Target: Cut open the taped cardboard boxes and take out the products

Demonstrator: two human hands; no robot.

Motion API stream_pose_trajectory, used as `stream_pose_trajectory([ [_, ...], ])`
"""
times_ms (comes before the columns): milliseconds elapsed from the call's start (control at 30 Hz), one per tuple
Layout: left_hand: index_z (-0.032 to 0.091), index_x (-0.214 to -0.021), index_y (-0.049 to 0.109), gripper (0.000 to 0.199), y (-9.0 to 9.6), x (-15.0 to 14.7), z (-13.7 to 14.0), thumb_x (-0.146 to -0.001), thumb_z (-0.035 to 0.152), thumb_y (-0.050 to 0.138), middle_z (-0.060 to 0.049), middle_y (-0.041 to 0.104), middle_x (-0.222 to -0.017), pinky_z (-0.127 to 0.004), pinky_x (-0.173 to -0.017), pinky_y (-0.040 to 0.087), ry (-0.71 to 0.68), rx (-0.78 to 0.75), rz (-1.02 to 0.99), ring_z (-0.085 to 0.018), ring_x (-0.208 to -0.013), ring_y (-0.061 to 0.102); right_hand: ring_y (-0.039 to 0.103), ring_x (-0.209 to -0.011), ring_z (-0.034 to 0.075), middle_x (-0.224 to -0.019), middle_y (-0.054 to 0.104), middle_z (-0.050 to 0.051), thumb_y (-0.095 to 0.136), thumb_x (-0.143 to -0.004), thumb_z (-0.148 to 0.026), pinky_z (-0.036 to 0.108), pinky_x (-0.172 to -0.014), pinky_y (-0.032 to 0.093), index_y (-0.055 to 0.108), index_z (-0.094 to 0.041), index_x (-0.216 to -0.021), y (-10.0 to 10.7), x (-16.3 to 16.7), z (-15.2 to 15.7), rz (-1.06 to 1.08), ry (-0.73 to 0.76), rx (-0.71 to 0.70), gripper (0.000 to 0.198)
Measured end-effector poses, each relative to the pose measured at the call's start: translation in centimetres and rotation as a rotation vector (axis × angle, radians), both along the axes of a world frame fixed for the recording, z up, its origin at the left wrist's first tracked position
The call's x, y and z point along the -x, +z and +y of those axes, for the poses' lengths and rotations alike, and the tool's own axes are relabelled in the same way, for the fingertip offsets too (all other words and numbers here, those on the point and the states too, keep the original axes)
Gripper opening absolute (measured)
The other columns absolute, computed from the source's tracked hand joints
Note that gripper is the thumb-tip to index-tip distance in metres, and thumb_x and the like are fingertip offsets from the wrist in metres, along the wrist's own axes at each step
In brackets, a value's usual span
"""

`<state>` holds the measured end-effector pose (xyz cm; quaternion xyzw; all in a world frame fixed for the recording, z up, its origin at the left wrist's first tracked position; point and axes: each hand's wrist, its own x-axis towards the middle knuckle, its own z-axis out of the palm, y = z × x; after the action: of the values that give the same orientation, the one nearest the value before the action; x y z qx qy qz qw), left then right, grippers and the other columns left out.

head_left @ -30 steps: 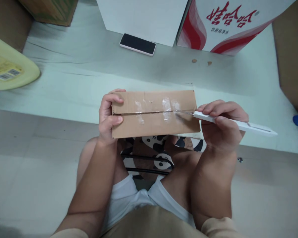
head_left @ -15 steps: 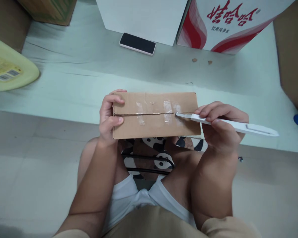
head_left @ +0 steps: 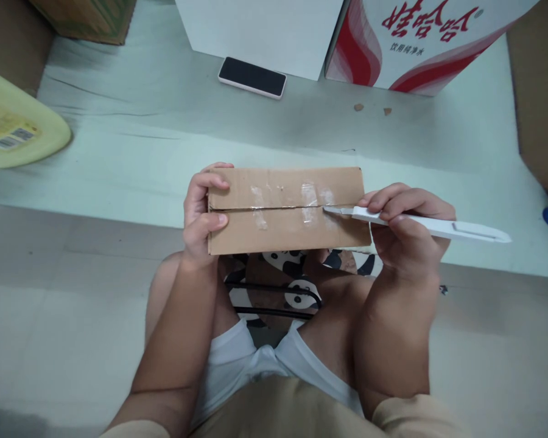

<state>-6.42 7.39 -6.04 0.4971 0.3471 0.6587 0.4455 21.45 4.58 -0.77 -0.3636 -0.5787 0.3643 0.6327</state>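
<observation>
In mid-frame, the left hand (head_left: 198,213) pinches one end of the box (head_left: 278,234), the right hand (head_left: 408,243) a knife (head_left: 456,229), tip at the seam (head_left: 285,208), seemingly slitting tape (head_left: 309,196); the next stroke calls for shallow pressure.

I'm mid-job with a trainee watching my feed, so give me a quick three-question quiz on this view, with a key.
1. True or false: the left hand grips the box at its left end.
2. What does the right hand hold?
A) a bottle
B) a knife
C) a pen
3. Fill in the missing word: a ____ lies dark screen up on the table, in front of the white carton.

Key:
1. True; fingers and thumb wrap that end.
2. B; the tip of its blade appears to be at the seam between the flaps.
3. phone
</observation>
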Motion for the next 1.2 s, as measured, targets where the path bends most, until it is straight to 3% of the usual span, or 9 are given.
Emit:
stream_pose_trajectory([
  [233, 0.025, -0.087, 0.066, 0.045, -0.2, 0.0, 0.1, -0.055, 0.049, 0.087, -0.008, 0.063, -0.117, -0.05, -0.107, 0.043, -0.018, 0.011, -0.061, -0.035, -0.126, 0.051, 0.071, -0.078, 0.02, -0.08, 0.074, 0.003, 0.069, -0.083, -0.026, 0.037, -0.071, 0.061, 0.072, -0.024, -0.073, 1.4, 0.2, -0.3, -0.211, 0.017, 0.024, 0.011],
  [367, 0.024, -0.085, 0.066, 0.041, -0.2, 0.1, 0.4, -0.052, 0.041, 0.082, -0.008, 0.063, -0.116, -0.043, -0.102, 0.042, -0.028, 0.012, -0.087, -0.031, -0.12, 0.05, 0.075, -0.09, 0.021, -0.086, 0.078, 0.001, 0.063, -0.082, -0.021, 0.042, -0.09, 0.063, 0.069, -0.026, -0.071, 2.1, 1.5, -0.1, -0.281, 0.034, -0.023, 0.013],
  [433, 0.024, -0.082, 0.064, 0.037, -0.1, 0.0, 0.6, -0.053, 0.04, 0.08, -0.007, 0.064, -0.111, -0.042, -0.101, 0.041, -0.008, 0.004, -0.081, -0.031, -0.118, 0.05, 0.076, -0.09, 0.02, -0.084, 0.078, -0.001, 0.061, -0.08, -0.017, 0.04, -0.092, 0.063, 0.067, -0.026, -0.068, 2.0, 2.0, 0.0, -0.241, 0.05, -0.036, 0.017],
  [567, 0.022, -0.078, 0.059, 0.034, 0.2, -0.3, 0.7, -0.055, 0.041, 0.077, -0.008, 0.063, -0.105, -0.044, -0.101, 0.039, 0.03, -0.002, -0.055, -0.032, -0.117, 0.05, 0.073, -0.072, 0.014, -0.079, 0.078, -0.004, 0.056, -0.074, -0.005, 0.029, -0.071, 0.061, 0.065, -0.024, -0.067, 1.2, 2.4, 0.1, -0.035, 0.021, -0.029, 0.023],
  [733, 0.024, -0.079, 0.06, 0.034, 0.3, -0.4, 0.4, -0.054, 0.04, 0.077, -0.008, 0.064, -0.108, -0.045, -0.103, 0.038, 0.015, -0.025, -0.037, -0.031, -0.119, 0.048, 0.063, -0.056, 0.011, -0.065, 0.068, -0.004, 0.056, -0.073, -0.005, 0.025, -0.049, 0.044, 0.059, -0.024, -0.062, 1.3, 2.7, -0.2, 0.122, -0.082, 0.0, 0.022],
  [833, 0.025, -0.08, 0.059, 0.039, 0.2, -0.4, 0.3, -0.053, 0.044, 0.079, -0.007, 0.064, -0.113, -0.045, -0.102, 0.039, 0.015, -0.006, -0.022, -0.032, -0.118, 0.049, 0.06, -0.054, 0.012, -0.061, 0.063, -0.004, 0.057, -0.073, -0.008, 0.027, -0.049, 0.043, 0.056, -0.024, -0.06, 1.8, 3.0, -0.5, 0.055, -0.146, -0.002, 0.021],
  [1000, 0.024, -0.082, 0.055, 0.043, 0.0, -0.3, 0.4, -0.059, 0.051, 0.079, -0.006, 0.062, -0.111, -0.046, -0.103, 0.038, -0.021, -0.049, 0.01, -0.032, -0.12, 0.049, 0.06, -0.057, 0.015, -0.062, 0.064, -0.002, 0.057, -0.076, -0.011, 0.031, -0.056, 0.05, 0.062, -0.025, -0.062, 1.9, 3.5, -0.3, -0.165, -0.127, -0.004, 0.021],
  [1100, 0.024, -0.083, 0.057, 0.044, 0.0, -0.3, 0.4, -0.056, 0.049, 0.082, -0.007, 0.063, -0.112, -0.046, -0.105, 0.038, -0.029, -0.057, -0.014, -0.031, -0.12, 0.049, 0.053, -0.051, 0.011, -0.059, 0.062, -0.003, 0.055, -0.073, -0.006, 0.027, -0.048, 0.041, 0.062, -0.024, -0.064, 1.3, 3.7, 0.2, -0.012, -0.143, -0.074, 0.022],
  [1200, 0.025, -0.084, 0.06, 0.041, 0.1, -0.2, 0.3, -0.055, 0.044, 0.081, -0.005, 0.065, -0.113, -0.045, -0.106, 0.038, -0.028, -0.047, -0.031, -0.029, -0.12, 0.05, 0.045, -0.045, 0.01, -0.055, 0.053, -0.004, 0.058, -0.077, -0.014, 0.025, -0.042, 0.031, 0.053, -0.024, -0.064, 0.8, 3.5, 0.5, 0.149, -0.175, -0.099, 0.017],
])
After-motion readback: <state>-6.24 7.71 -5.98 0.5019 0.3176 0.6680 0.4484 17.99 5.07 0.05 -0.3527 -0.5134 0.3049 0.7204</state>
